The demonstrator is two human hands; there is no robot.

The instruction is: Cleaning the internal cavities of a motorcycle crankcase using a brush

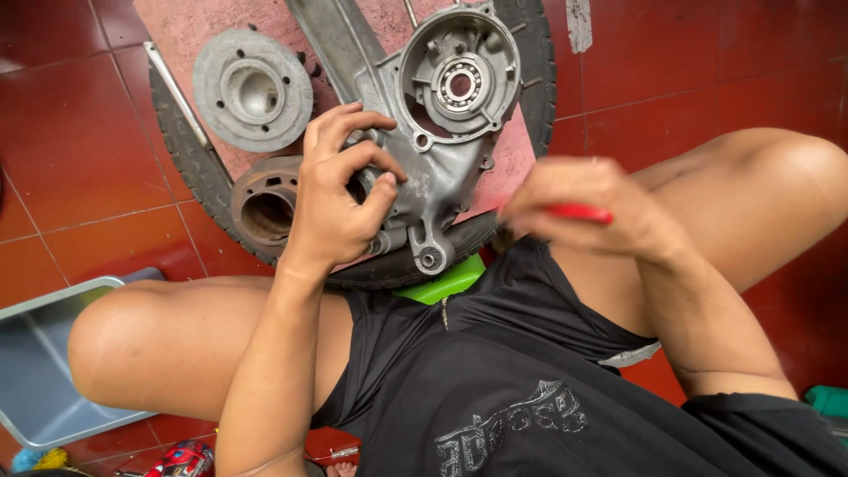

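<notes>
Between my knees, my left hand (pixel 331 190) pinches the near edge of the heavy, rigid aluminium engine casing (pixel 437 124), likely greasy, while my right hand (pixel 579 208) grips a red tool (pixel 579 213).

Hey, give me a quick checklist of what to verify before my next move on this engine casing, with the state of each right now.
1. Left hand gripping the grey engine casing: ok, fingers curl on its edge.
2. Right hand holding the red-handled tool: ok; tip hidden.
3. Casing supported: ok, it lies on the tyre.
4. Bearing seated in the casing: ok, looks in place.
5. Loose round hub plate out of the way: ok, lies apart to the left.
6. Tool type: cannot tell.
</notes>
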